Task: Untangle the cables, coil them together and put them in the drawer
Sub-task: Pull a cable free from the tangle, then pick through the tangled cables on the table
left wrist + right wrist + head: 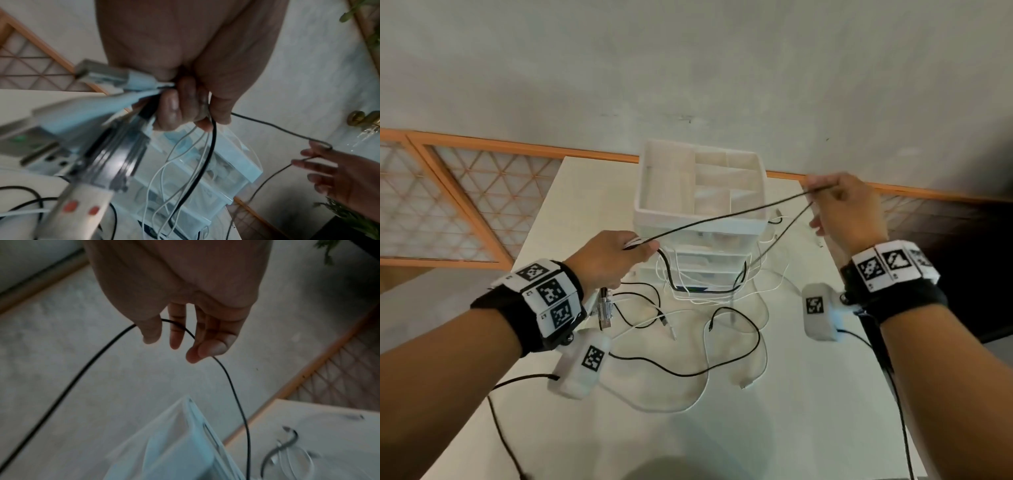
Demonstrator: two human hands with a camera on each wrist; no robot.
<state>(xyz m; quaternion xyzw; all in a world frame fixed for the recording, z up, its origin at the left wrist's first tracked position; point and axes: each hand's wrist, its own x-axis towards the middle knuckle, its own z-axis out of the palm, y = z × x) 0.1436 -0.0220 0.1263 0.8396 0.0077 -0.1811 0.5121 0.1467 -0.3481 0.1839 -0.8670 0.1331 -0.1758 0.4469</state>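
Cable (722,216) taut above table edge (541,219)

Bare forearms — each wrist wears a black strap (517,308) ringed with white marker tiles (893,265), a white camera pod (820,313) hanging below.

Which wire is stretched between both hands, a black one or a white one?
The black cable. It runs taut from the left hand to the right hand; the white cables hang loose.

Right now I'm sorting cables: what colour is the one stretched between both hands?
Black cable; head view shows it best.
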